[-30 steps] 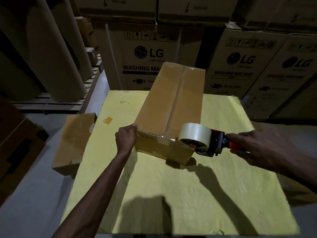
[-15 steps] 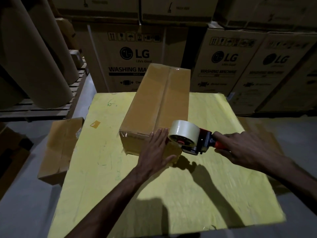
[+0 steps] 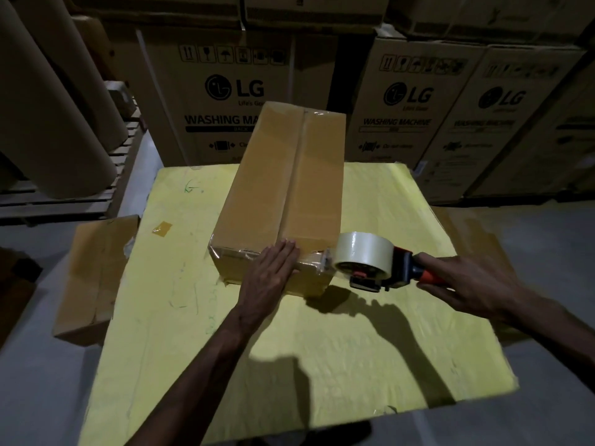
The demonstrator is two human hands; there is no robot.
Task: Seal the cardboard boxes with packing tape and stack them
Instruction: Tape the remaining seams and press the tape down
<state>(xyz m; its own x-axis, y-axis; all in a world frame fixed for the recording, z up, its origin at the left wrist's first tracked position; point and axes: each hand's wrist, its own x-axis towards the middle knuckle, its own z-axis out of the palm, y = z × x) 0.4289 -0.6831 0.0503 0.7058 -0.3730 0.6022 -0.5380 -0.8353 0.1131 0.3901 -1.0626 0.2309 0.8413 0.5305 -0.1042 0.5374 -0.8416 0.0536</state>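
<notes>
A long brown cardboard box (image 3: 283, 188) lies on the yellow table (image 3: 289, 349), its top seam covered by tape. My left hand (image 3: 270, 275) presses flat, fingers straight, on the box's near end, over the tape there. My right hand (image 3: 463, 281) grips the orange handle of a tape dispenser (image 3: 370, 262) that carries a clear tape roll. The dispenser's front sits against the box's near right corner.
A second cardboard box (image 3: 93, 272) stands on the floor left of the table. Large LG washing machine cartons (image 3: 231, 101) line the back. Big paper rolls (image 3: 48, 117) rest on a wooden pallet at the left. A scrap of tape (image 3: 162, 227) sticks to the table.
My left hand has left the box's near left corner and now lies flat on the middle of the near end. The dispenser has stayed by the near right corner.
</notes>
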